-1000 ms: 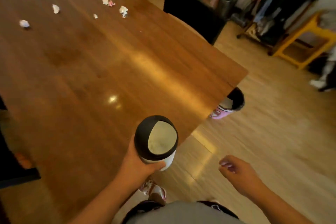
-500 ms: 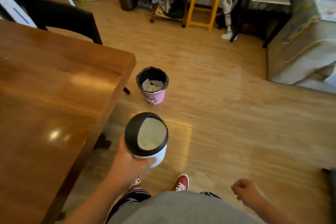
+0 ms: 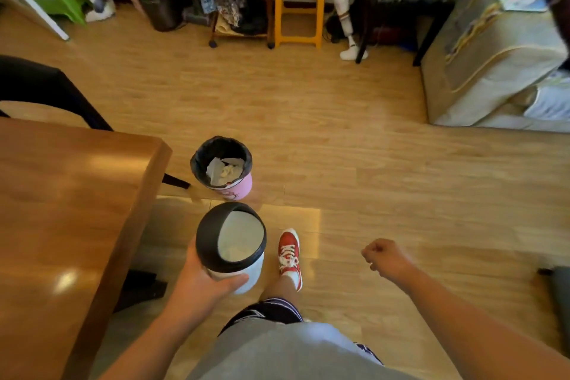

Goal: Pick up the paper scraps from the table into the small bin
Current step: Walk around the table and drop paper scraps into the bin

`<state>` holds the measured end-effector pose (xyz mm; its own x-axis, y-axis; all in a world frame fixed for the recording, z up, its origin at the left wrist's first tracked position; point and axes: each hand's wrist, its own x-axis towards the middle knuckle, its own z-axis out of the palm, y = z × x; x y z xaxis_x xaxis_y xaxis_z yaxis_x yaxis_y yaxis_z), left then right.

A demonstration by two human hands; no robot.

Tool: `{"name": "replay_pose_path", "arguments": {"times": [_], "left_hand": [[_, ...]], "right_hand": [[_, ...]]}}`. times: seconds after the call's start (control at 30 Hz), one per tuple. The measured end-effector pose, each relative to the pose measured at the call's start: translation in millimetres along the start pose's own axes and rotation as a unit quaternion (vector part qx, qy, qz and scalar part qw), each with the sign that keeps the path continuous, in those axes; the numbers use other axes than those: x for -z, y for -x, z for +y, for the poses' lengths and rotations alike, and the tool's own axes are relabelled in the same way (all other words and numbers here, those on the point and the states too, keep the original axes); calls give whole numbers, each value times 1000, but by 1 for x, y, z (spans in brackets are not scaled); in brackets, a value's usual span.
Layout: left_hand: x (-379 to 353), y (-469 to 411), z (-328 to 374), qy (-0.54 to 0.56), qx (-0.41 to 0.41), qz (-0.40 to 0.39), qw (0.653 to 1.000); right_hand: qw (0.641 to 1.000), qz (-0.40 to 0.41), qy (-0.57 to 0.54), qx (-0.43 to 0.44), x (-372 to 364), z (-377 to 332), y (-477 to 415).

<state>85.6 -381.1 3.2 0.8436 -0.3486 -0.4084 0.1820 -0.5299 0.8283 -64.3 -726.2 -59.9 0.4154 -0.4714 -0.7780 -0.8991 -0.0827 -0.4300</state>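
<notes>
My left hand [image 3: 200,284] grips a small white bin [image 3: 234,253] with a black domed rim, held upright over the floor just right of the table's corner. Its inside looks pale; I cannot make out scraps in it. My right hand [image 3: 387,259] hangs free to the right in a loose fist with nothing in it. The brown wooden table [image 3: 71,210] fills the left side; no paper scraps show on the part in view. A pink floor bin [image 3: 237,190] with a black liner and crumpled paper inside stands on the floor just beyond the small bin.
A black chair [image 3: 46,92] stands behind the table. A yellow stool [image 3: 299,3], a clothes rack, a vacuum and a green stool line the far wall. A covered appliance [image 3: 487,65] stands at right. My red shoe [image 3: 290,253] is on the wooden floor.
The view has swung from the table with its scraps to the floor. I have stepped closer to the pink bin, with the small bin still in my left hand. My right hand has closed.
</notes>
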Motion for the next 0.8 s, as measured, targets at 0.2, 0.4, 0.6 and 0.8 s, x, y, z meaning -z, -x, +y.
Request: {"name": "replay_pose_path", "arguments": {"times": [0.2,0.4,0.6,0.8], "left_hand": [[-3,-106,28,-15,9,-12,1000],[-23,-196,91,-20,-11,-53,998],[-64,-276,151,-16,-27,-93,995],[-114,-363,222,-15,-31,-85,996]], "right_hand": [[1000,22,-20,-4,48,-79,-63],[998,44,-10,-50,98,-97,-85],[992,61,-11,-113,148,-79,-127],[986,28,-5,-162,205,-77,-201]]}}
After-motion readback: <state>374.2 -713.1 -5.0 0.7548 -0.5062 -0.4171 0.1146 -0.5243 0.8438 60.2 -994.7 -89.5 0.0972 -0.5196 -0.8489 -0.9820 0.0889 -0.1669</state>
